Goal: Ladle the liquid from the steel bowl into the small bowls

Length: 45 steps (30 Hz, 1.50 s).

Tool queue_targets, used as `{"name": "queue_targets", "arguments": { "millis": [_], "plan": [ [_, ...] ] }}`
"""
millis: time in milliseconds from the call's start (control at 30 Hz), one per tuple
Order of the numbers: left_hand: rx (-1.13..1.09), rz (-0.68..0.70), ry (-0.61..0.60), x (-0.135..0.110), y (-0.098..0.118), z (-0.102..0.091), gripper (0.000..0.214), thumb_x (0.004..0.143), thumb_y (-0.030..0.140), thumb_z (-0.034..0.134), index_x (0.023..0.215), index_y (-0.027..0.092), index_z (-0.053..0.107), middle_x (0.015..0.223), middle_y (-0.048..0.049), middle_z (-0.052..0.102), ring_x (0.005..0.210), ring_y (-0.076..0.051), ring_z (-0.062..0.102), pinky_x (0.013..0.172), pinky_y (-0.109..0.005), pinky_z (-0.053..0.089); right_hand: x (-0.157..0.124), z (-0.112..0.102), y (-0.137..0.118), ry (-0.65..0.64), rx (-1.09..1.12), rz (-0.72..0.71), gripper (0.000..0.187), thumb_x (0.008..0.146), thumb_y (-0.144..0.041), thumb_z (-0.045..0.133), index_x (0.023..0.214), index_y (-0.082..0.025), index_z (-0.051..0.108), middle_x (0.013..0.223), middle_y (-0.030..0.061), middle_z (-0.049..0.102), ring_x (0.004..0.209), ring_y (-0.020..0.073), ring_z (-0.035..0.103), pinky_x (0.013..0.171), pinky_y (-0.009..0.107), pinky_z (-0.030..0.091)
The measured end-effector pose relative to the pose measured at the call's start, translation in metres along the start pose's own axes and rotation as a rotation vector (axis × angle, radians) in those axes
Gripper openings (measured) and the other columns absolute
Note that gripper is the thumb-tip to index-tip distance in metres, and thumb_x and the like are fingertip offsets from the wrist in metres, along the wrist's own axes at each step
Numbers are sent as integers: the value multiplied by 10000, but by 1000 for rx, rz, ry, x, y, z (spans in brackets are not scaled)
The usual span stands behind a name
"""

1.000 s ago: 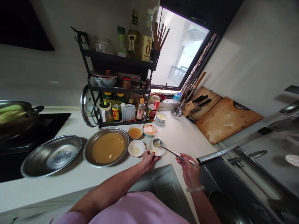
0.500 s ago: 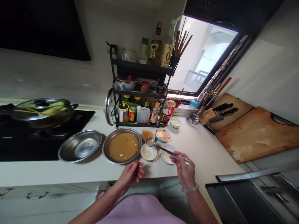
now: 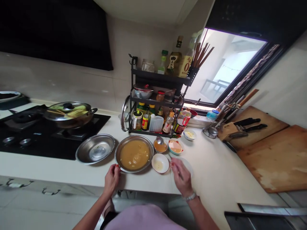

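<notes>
My right hand [image 3: 181, 175] is closed around the handle of a ladle, mostly hidden by blur and the fingers. The ladle's round head [image 3: 160, 140] is over a small bowl of orange-brown sauce [image 3: 161, 147]. My left hand [image 3: 112, 178] pinches the near-left rim of a metal basin [image 3: 151, 156] of cloudy brown liquid, with pale bits and bubbles in it. Between basin and right hand stands a white bowl [image 3: 163, 159] with a little liquid at the bottom. Partly behind my right hand is a pale dish [image 3: 187, 164]. A bowl of pinkish-orange contents [image 3: 175, 146] sits beyond it.
An empty metal basin [image 3: 83, 150] stands left, beside a lidded pan [image 3: 69, 116] on the black stove [image 3: 52, 142]. Behind is a black rack [image 3: 155, 103] of bottles and jars. A knife block [image 3: 227, 131] and cutting boards [image 3: 268, 159] lean at the right.
The ladle's head has gone from above the white bowl to the sauce bowl. My left hand has come to the basin's rim and closed. The view has shifted left.
</notes>
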<state>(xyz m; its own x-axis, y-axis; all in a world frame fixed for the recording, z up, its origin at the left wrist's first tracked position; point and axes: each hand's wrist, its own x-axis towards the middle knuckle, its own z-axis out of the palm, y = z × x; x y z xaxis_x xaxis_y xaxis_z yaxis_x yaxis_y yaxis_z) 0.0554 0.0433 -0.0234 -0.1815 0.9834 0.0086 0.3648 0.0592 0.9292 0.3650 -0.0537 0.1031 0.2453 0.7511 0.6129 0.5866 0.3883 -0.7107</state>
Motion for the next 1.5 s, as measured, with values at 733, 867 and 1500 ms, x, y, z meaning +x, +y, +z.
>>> {"name": "queue_targets", "arguments": {
  "millis": [733,867,1500],
  "plan": [
    [28,78,48,-1,-16,16,276,819,514,412,887,254,475,518,40,587,533,-207,609,590,-319,477,23,-52,93,792,431,673,307,532,-301,822,659,-103,625,573,43,658,485,178,664,504,254,593],
    [24,106,81,-1,-16,17,473,813,527,420,1142,193,476,541,46,597,551,-219,634,607,-337,495,26,-53,87,800,438,681,314,523,-294,823,671,-91,635,580,47,661,490,180,669,506,243,596],
    [15,112,20,0,-8,12,621,801,575,413,1258,175,542,508,56,576,480,-176,574,552,-289,469,46,-19,24,561,586,714,265,531,-315,828,658,-133,684,625,20,684,515,169,656,529,282,578]
  ]
}}
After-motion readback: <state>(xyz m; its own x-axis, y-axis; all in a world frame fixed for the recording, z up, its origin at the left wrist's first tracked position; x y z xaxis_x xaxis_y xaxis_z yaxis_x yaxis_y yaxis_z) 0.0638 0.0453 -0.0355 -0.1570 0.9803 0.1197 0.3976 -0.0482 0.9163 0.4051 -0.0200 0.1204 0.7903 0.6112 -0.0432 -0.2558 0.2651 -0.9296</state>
